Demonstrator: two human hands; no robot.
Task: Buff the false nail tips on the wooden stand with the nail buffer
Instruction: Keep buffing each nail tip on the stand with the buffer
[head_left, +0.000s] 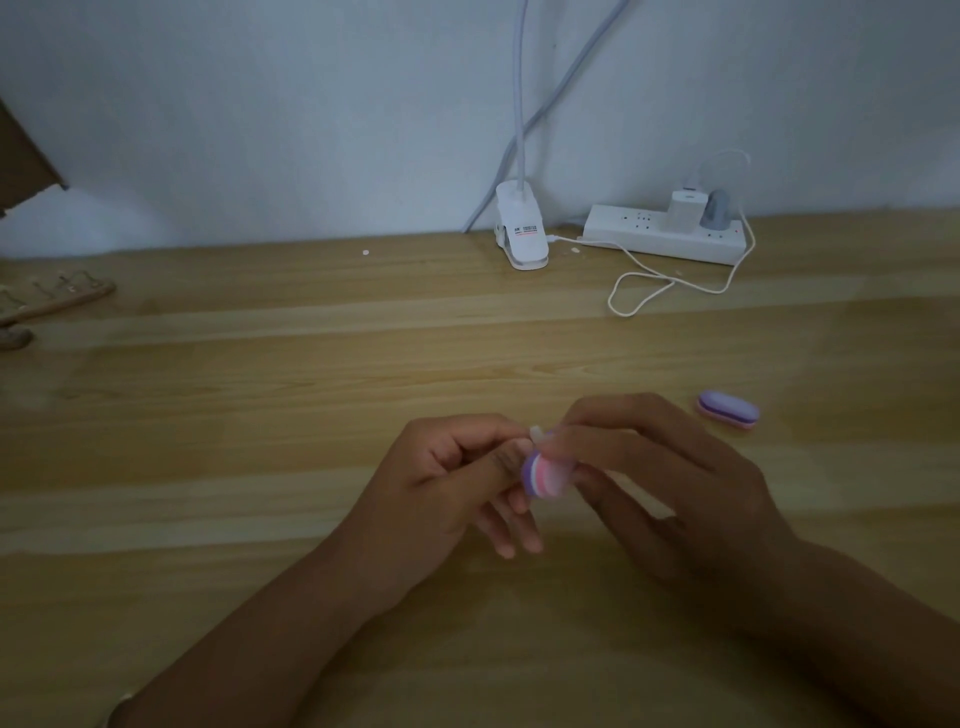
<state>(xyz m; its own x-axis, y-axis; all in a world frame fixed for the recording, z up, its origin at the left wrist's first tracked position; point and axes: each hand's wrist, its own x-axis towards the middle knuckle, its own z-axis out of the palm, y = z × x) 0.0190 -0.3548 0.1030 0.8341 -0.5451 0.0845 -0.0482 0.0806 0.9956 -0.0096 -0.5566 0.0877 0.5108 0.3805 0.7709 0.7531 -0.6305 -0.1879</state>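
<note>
Pale wooden table (260, 415) under a white wall. The left hand (452, 478) pinches a small false nail tip (536, 431) between thumb and forefinger. The right hand (654, 483) grips the striped purple-and-pink nail buffer (543, 475) against it. A second buffer (727, 410) lies near the right hand. The wooden stand (57, 301) sits far left, a power strip (665, 234) at the back.

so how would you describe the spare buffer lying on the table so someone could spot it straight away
On the wooden table, look just right of and beyond the right hand, nearer than the white power strip. The spare buffer lies flat there, a small oval pad, lilac on top with a pink layer beneath. Unlike the striped buffer between the hands, nothing touches it.
</note>
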